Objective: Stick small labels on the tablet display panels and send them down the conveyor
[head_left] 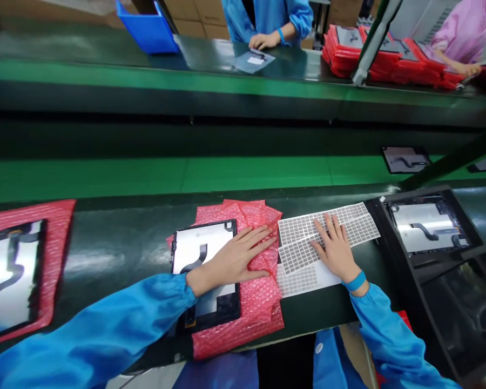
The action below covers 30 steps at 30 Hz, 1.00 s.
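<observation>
My left hand point(243, 254) lies flat with fingers stretched over red bubble-wrap bags point(259, 308) stacked on the dark bench. Its wrist crosses a tablet screen panel point(202, 237) with a silvery back and a dark ribbon cable, which rests on the bags. To the right, my right hand point(334, 248) spreads its fingers on white sheets of small grey square stickers point(303, 229). The sheets overlap one another and border the bags. Neither hand grips anything. A blue band circles my right wrist.
Another panel point(14, 270) lies on red bubble wrap point(62, 243) at left. A black tray point(413, 265) with a panel point(429, 227) stands right. Beyond runs a green conveyor point(154, 174) carrying a panel point(405, 160). Across it, co-workers' hands point(265, 41) work near red stacks point(344, 54) and a blue bin point(148, 29).
</observation>
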Each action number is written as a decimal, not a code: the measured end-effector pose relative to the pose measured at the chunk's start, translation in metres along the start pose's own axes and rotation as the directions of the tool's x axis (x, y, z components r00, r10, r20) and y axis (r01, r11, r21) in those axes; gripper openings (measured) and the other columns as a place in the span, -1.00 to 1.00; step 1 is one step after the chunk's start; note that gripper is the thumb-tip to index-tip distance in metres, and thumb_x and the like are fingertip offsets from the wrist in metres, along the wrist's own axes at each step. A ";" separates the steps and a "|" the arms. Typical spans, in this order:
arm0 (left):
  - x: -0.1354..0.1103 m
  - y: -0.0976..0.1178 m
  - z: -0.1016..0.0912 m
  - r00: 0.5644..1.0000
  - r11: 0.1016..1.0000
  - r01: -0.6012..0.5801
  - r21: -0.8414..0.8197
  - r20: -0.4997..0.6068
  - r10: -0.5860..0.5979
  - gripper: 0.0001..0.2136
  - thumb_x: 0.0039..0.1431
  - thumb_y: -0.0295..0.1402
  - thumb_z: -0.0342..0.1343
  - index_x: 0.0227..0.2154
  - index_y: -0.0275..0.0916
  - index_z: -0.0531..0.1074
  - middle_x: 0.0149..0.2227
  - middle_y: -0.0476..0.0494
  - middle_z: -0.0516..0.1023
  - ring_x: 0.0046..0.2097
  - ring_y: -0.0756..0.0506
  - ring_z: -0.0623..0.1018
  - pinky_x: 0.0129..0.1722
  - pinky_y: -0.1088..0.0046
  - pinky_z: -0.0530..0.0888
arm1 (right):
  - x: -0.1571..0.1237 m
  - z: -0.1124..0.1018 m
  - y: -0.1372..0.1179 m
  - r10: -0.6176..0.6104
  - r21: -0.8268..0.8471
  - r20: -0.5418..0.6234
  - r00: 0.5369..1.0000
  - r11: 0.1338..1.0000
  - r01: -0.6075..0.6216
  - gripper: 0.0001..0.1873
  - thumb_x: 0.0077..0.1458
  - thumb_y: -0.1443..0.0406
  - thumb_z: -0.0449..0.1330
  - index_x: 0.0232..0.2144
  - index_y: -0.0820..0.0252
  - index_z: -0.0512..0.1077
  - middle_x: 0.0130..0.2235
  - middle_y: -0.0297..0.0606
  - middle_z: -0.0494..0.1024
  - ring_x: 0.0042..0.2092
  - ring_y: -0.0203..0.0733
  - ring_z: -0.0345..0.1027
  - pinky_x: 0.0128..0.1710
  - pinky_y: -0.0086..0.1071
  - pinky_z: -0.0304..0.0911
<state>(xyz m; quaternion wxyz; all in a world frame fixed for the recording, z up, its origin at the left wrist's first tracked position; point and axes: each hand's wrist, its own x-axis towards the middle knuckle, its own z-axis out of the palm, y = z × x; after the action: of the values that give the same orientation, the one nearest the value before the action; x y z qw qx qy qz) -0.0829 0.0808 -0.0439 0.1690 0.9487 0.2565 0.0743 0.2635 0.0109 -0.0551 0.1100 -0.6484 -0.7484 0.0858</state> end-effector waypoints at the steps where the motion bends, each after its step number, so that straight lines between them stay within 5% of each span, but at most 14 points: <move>1: -0.004 -0.001 -0.002 1.000 1.000 0.005 0.001 -0.001 -0.005 -0.14 0.32 0.22 0.12 0.48 -0.24 0.16 0.47 -0.45 0.24 0.49 -0.44 0.24 0.43 -0.12 0.26 | 0.003 0.001 -0.001 0.015 0.006 -0.012 1.000 1.000 -0.015 -0.28 0.51 -0.03 0.00 0.56 -0.04 -0.02 0.60 -0.13 -0.16 0.59 0.28 -0.35 0.48 0.37 -0.12; 11: -0.003 0.010 -0.017 0.982 0.985 0.076 -0.155 -0.161 -0.101 -0.39 0.42 -0.06 0.12 0.43 -0.15 0.26 0.48 -0.32 0.27 0.49 -0.37 0.26 0.43 -0.13 0.28 | 0.027 0.010 -0.014 0.051 0.028 -0.033 0.998 0.998 -0.050 -0.27 0.50 -0.04 -0.01 0.55 0.03 -0.01 0.61 -0.05 -0.20 0.59 0.34 -0.37 0.47 0.40 -0.16; 18: 0.027 0.056 -0.009 0.986 0.998 -0.058 -0.041 -0.157 0.051 -0.41 0.49 -0.07 0.01 0.43 -0.26 0.24 0.53 -0.35 0.14 0.54 -0.37 0.12 0.49 -0.10 0.15 | 0.017 -0.003 -0.024 0.093 0.145 -0.091 0.991 0.986 -0.079 -0.22 0.51 -0.03 -0.01 0.56 0.15 -0.09 0.61 0.03 -0.31 0.60 0.27 -0.49 0.49 0.28 -0.09; 23: 0.065 0.079 0.018 0.997 0.998 0.001 -0.066 -0.078 -0.006 -0.27 0.44 0.11 -0.02 0.47 -0.31 0.20 0.54 -0.48 0.05 0.53 -0.52 0.09 0.43 -0.23 0.18 | -0.015 -0.026 0.014 0.176 0.144 -0.281 0.943 0.980 -0.140 -0.36 0.53 0.05 -0.06 0.51 0.12 0.05 0.55 0.06 0.04 0.56 0.15 -0.08 0.43 0.20 0.14; 27: 0.074 0.069 0.033 0.995 0.994 0.056 -0.094 -0.078 -0.063 -0.35 0.42 0.07 0.05 0.41 -0.20 0.32 0.55 -0.49 0.02 0.53 -0.59 0.05 0.39 -0.29 0.21 | -0.035 -0.040 0.062 0.321 -0.056 -0.372 0.871 0.929 -0.366 -0.47 0.49 0.20 -0.10 0.30 0.38 0.35 0.23 0.26 0.48 0.27 0.26 0.35 0.20 0.18 0.37; 30: 0.071 0.060 0.037 0.993 0.994 0.030 -0.101 -0.111 -0.041 -0.38 0.39 0.10 0.09 0.38 -0.08 0.38 0.57 -0.40 -0.03 0.53 -0.62 0.04 0.38 -0.33 0.21 | -0.043 -0.040 0.077 0.352 -0.116 -0.347 0.869 0.904 -0.412 -0.54 0.42 0.30 -0.08 0.17 0.33 0.47 0.11 0.20 0.57 0.07 0.22 0.44 0.01 0.05 0.46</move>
<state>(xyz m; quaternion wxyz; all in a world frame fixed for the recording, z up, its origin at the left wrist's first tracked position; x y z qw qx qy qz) 0.0145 0.0580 -0.0527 0.2026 0.9288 0.2784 0.1374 0.3536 -0.0210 -0.0399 0.1488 -0.7967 -0.5816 -0.0699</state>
